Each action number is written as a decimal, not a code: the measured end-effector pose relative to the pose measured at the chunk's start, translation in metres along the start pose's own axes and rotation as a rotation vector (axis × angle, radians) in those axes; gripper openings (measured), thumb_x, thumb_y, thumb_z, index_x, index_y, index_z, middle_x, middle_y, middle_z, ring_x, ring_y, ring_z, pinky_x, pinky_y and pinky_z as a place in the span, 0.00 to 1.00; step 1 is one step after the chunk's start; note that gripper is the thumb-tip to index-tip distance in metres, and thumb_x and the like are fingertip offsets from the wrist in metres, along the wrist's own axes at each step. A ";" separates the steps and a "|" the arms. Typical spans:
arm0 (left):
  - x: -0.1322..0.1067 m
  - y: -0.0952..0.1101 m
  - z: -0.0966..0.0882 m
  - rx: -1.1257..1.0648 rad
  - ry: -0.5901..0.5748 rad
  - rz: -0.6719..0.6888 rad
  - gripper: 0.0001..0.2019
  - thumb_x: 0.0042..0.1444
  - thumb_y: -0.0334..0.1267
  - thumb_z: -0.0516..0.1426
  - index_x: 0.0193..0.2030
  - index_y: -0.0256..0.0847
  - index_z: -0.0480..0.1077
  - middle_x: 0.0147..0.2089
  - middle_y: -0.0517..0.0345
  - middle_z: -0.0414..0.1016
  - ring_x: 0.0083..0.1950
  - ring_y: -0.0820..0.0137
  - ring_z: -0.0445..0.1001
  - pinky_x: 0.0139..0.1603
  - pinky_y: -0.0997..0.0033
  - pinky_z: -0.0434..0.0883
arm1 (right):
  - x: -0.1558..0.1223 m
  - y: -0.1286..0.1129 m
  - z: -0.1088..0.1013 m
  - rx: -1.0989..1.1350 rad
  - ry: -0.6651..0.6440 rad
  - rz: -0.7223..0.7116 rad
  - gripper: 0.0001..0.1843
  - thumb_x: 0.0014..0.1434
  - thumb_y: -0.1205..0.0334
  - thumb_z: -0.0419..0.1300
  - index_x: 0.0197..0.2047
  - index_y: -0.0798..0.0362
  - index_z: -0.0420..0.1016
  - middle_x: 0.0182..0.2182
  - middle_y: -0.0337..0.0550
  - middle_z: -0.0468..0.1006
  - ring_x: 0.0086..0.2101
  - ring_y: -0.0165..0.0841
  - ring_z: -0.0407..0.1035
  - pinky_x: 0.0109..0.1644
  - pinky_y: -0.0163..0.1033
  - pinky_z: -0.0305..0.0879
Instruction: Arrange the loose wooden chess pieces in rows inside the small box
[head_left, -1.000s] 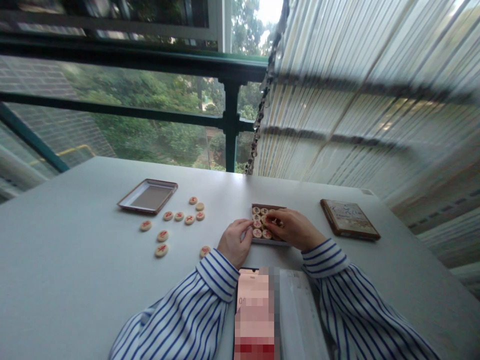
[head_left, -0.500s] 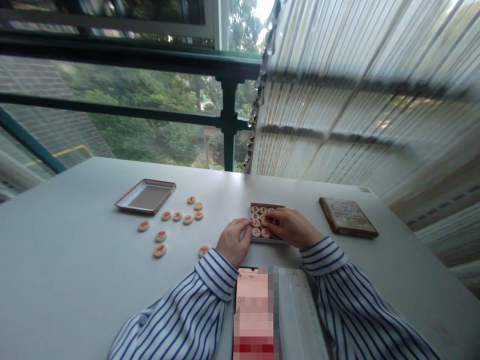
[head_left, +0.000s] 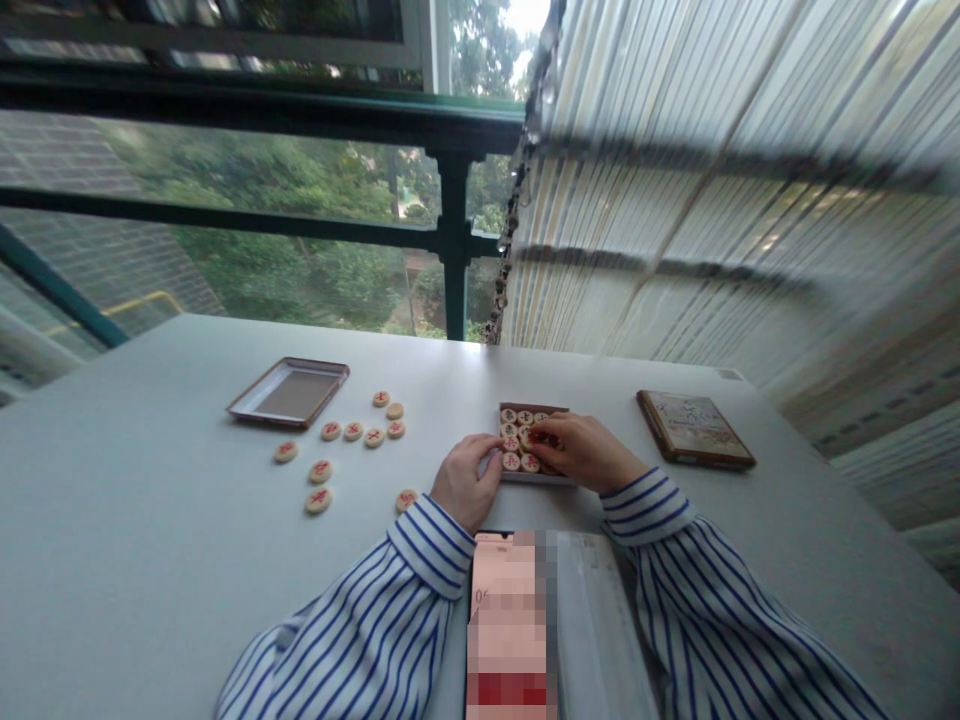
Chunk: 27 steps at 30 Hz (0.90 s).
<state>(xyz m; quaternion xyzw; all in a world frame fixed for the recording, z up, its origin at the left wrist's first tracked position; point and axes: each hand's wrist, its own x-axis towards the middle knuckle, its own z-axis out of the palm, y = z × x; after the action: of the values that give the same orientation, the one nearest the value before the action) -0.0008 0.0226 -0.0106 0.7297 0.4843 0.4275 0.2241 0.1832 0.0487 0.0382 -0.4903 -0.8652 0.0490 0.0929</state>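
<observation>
- Nearest, behind the fingers of both hands, a phone point(head_left: 495, 560) lies on the white table point(head_left: 187, 560), its screen blurred out; a translucent object point(head_left: 600, 610) sits just beside it.
- The left hand point(head_left: 469, 482) rests by the box, its fingers loosely curved and lying together, forefinger tip at the left wall, thumb slightly parted and pinching nothing that shows.
- The right hand point(head_left: 589, 452) reaches over the box, thumb and forefinger bent down at a round piece point(head_left: 526, 438) inside; whether they pinch it or only touch it, one cannot tell.
- The box point(head_left: 534, 479) lies between the two hands, under the right fingers. Boxed pieces point(head_left: 511, 462) show in rows, some marked red, some dark; the right hand hides the rest.
- To the left of the left fingers, ten loose pieces point(head_left: 318, 500) are scattered, one plain side up, one just beside the left cuff point(head_left: 427, 540). With several pieces boxed and these outside, the work looks part-way along.
- Farther left, beyond the loose pieces, lies a shallow tray point(head_left: 292, 392); well to the right of the right fingers, a flat case point(head_left: 696, 430).
- Farthest, past all fingertips, stand a green railing point(head_left: 454, 235) and a string curtain point(head_left: 637, 220).
</observation>
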 end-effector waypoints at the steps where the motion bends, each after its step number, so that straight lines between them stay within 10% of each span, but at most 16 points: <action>1: 0.000 0.000 0.000 0.000 0.000 -0.003 0.11 0.52 0.30 0.51 0.41 0.36 0.71 0.42 0.51 0.74 0.44 0.69 0.71 0.49 0.67 0.68 | 0.000 0.001 0.000 0.002 0.000 -0.001 0.13 0.57 0.55 0.51 0.38 0.51 0.73 0.35 0.44 0.76 0.36 0.32 0.68 0.38 0.34 0.58; 27: 0.001 -0.002 0.001 -0.001 0.000 0.008 0.10 0.52 0.31 0.51 0.41 0.37 0.70 0.42 0.51 0.74 0.44 0.69 0.71 0.49 0.67 0.68 | 0.001 -0.005 -0.004 0.008 -0.026 -0.006 0.11 0.57 0.59 0.52 0.39 0.48 0.74 0.36 0.42 0.76 0.37 0.32 0.68 0.41 0.34 0.59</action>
<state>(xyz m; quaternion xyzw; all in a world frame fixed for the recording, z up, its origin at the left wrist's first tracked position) -0.0006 0.0242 -0.0123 0.7316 0.4813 0.4285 0.2227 0.1798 0.0469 0.0425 -0.4868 -0.8675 0.0588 0.0837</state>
